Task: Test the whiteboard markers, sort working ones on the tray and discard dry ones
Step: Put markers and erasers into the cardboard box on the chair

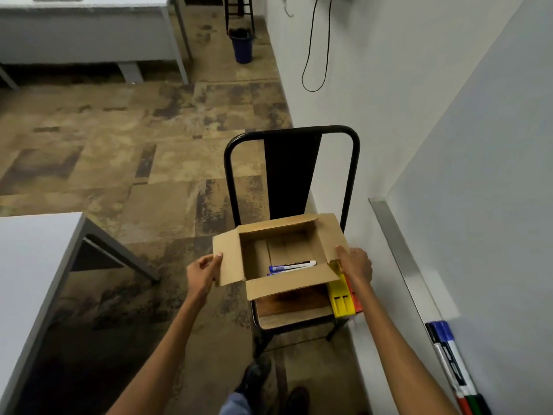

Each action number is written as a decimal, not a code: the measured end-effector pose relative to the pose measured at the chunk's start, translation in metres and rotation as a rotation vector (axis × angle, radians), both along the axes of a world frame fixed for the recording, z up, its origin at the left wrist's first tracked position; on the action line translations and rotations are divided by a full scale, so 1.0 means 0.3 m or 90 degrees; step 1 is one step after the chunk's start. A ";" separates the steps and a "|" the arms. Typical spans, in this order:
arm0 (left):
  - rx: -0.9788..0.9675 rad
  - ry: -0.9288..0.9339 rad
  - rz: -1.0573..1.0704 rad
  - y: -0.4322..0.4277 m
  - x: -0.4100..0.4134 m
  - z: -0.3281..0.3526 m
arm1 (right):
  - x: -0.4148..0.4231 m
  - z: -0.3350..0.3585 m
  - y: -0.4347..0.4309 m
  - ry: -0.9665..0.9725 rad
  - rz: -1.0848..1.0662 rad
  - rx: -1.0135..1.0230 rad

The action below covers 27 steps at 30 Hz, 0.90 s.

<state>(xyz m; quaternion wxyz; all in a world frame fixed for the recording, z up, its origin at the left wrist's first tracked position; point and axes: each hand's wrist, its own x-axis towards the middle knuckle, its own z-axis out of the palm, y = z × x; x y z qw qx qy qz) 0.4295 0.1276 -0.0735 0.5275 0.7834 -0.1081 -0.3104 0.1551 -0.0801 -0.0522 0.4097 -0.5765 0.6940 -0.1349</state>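
Markers (291, 265) flat in box (296, 284), long axis left-right, nearer right hand (354, 265) than left hand (203, 272); both hands gripping box flaps.

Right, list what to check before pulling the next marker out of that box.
1. Flaps of the box open: ok, all four folded out.
2. Hold on it over the chair seat: ok; left hand pinches the left flap, right hand holds the right flap.
3. Reach to the boxed markers: ok, they lie by the near wall.
4. A hand free to pick: not ok, both are on the box.
5. Room on the whiteboard tray: ok, tray markers bunch at its near end.
6. Ink working: cannot tell.
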 end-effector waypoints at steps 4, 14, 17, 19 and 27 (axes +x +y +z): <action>0.121 -0.085 0.050 -0.045 -0.013 -0.015 | 0.008 0.016 -0.001 0.095 0.037 -0.067; 0.032 -0.562 -0.353 -0.216 -0.159 0.145 | 0.195 0.167 0.097 0.182 0.300 -0.441; 0.082 -0.519 -0.406 -0.253 -0.153 0.109 | 0.229 0.145 0.115 0.274 0.284 -0.417; 0.117 -0.485 -0.434 -0.262 -0.139 0.080 | 0.221 0.139 0.110 0.303 0.262 -0.418; 0.356 -0.416 -0.663 -0.374 -0.136 0.030 | 0.314 0.166 0.195 0.349 0.414 -0.394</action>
